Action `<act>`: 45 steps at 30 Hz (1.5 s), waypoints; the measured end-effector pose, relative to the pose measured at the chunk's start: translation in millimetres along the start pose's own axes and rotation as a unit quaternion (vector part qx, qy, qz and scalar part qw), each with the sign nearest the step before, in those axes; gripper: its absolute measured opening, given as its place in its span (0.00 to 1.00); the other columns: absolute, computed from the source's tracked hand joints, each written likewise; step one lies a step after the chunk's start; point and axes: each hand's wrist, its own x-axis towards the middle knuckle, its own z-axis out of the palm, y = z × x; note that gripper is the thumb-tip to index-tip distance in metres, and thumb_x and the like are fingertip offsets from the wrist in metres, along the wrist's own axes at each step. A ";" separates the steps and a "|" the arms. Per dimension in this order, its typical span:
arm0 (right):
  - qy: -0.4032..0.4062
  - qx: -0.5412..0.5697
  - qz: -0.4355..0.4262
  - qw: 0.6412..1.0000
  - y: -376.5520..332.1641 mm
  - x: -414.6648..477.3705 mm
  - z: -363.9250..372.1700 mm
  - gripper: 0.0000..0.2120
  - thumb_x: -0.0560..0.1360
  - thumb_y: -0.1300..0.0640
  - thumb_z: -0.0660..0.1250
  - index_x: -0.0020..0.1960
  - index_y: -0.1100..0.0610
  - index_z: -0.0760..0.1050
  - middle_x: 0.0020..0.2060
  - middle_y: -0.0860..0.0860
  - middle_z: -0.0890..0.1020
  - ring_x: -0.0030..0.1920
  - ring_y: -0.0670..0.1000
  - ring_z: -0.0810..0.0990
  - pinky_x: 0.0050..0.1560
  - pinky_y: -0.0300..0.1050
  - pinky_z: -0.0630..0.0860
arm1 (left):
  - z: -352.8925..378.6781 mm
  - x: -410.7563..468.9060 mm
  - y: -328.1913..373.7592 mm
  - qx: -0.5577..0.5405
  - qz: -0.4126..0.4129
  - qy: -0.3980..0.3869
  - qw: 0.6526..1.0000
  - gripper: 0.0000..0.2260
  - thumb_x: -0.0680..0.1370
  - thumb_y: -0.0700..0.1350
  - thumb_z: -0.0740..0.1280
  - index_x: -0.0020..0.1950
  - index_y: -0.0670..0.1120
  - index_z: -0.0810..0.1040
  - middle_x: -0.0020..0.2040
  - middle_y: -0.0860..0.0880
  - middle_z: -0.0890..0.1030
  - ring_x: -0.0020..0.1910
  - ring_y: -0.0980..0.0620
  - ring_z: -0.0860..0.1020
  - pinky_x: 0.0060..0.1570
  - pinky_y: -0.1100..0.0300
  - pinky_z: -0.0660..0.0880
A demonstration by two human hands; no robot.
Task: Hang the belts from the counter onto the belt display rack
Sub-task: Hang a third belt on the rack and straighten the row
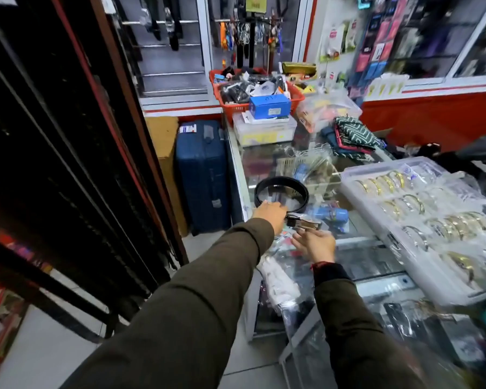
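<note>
A black belt lies coiled in a loop on the glass counter, its metal buckle at the near side. My left hand rests on the near edge of the coil, fingers closed around the strap by the buckle. Just below the buckle, my right hand hovers with fingers spread and nothing in it. The belt display rack fills the left side, a dark frame with many black belts hanging from it.
Clear trays of gold bangles cover the counter's right. A blue bottle, plastic packets and folded cloth crowd the glass. A red basket stands at the far end. A blue suitcase stands on the floor beside the counter.
</note>
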 end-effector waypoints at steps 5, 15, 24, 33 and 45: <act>0.061 0.028 -0.045 0.997 5.6 -3.6 1.1 0.13 0.76 0.76 0.61 0.37 0.64 0.73 0.58 0.77 0.76 0.60 0.72 0.79 0.59 0.59 0.77 | 0.7 -4.3 -0.9 -0.053 0.000 0.038 0.998 0.14 0.81 0.49 0.66 0.65 0.45 0.80 0.60 0.42 0.83 0.60 0.39 0.80 0.56 0.48 0.79; -0.060 0.114 -0.039 0.991 14.8 -34.9 22.2 0.06 0.78 0.73 0.62 0.45 0.66 0.73 0.42 0.63 0.80 0.41 0.57 0.81 0.54 0.52 0.81 | 22.2 -51.9 -13.8 -0.376 -0.101 0.157 0.908 0.12 0.78 0.48 0.72 0.60 0.48 0.85 0.55 0.48 0.88 0.56 0.50 0.84 0.59 0.53 0.80; -0.135 -0.024 -0.159 0.978 18.2 -74.3 70.9 0.12 0.74 0.68 0.72 0.57 0.69 0.79 0.47 0.61 0.83 0.41 0.53 0.84 0.39 0.40 0.84 | 15.6 -126.5 -41.0 -0.579 -0.160 0.334 0.727 0.14 0.75 0.42 0.76 0.60 0.43 0.85 0.57 0.46 0.87 0.56 0.53 0.83 0.60 0.62 0.79; -0.268 -0.071 -0.239 0.931 -6.0 -128.0 120.0 0.08 0.76 0.65 0.70 0.55 0.60 0.80 0.42 0.53 0.86 0.41 0.51 0.85 0.39 0.39 0.83 | -30.1 -189.9 -74.4 -0.586 -0.134 0.419 0.681 0.15 0.74 0.42 0.77 0.60 0.40 0.85 0.57 0.44 0.86 0.55 0.56 0.84 0.64 0.56 0.78; -0.365 -0.049 -0.360 0.857 -83.9 -193.7 213.4 0.09 0.76 0.63 0.71 0.56 0.57 0.81 0.51 0.60 0.86 0.50 0.55 0.85 0.48 0.45 0.83 | -154.8 -240.7 -106.6 -0.526 -0.100 0.531 0.656 0.16 0.79 0.42 0.71 0.66 0.40 0.81 0.61 0.42 0.85 0.60 0.47 0.82 0.64 0.46 0.79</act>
